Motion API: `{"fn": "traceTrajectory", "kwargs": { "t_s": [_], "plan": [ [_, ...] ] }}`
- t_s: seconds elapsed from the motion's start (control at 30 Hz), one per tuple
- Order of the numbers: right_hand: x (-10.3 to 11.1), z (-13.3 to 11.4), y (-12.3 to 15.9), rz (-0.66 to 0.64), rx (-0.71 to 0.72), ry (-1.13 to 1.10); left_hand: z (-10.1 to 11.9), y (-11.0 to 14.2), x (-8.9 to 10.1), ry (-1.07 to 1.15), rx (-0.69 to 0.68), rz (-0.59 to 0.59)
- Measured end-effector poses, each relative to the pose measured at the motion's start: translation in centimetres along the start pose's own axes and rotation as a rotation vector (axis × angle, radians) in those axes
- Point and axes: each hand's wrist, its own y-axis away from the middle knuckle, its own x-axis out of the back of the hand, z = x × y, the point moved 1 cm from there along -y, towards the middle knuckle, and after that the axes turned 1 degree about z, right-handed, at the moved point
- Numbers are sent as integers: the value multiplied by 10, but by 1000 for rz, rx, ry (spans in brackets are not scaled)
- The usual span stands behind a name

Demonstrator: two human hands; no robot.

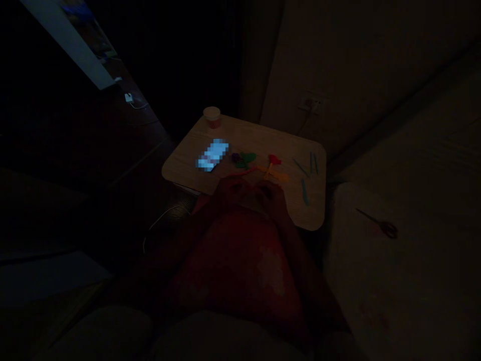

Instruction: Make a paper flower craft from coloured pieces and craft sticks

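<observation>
In dim light, my left hand [231,188] and my right hand [271,194] meet at the near edge of a small wooden table [184,165]. The fingers of both are curled inward and pinched; what they hold, if anything, is too dark to see. Just beyond my left hand lies a thin pink strip [244,172]. Past it is a purple flower shape with green leaves [246,160], which looks like modelling clay. Close beyond my right hand lies a red flower shape [274,159] with an orange stem and orange leaves [280,176].
A lit phone [213,155], its screen blurred, lies left on the table, with a paper cup [212,117] behind. Several thin blue-green tools [304,192] lie at the right. Scissors [387,229] rest on a pale surface to the right. A wall socket [313,104] holds a plug.
</observation>
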Motion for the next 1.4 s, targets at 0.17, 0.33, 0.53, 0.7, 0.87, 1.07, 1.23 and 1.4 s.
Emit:
{"fn": "traceTrajectory", "kwargs": {
  "t_s": [0.17,0.33,0.53,0.7,0.87,1.07,1.23,1.4],
  "plan": [
    [-1,-2,2,-5,-20,-31,0,0,0,-8,4,3],
    [1,1,1,5,-3,25,1,1,0,-6,21,1],
    [0,-2,0,1,6,47,-3,1,-1,-20,-4,15],
    [-1,-3,0,-24,6,53,-1,1,0,-31,-36,-9],
    [-1,1,1,-25,18,59,6,-1,2,-49,-77,-74],
    [-1,2,0,-48,17,33,2,1,1,-40,-64,-55],
    [0,3,0,-20,-4,-2,-2,3,-1,-22,-9,-33],
    [-1,3,0,-24,-2,12,-1,1,2,-84,-67,-6]
  ]
}}
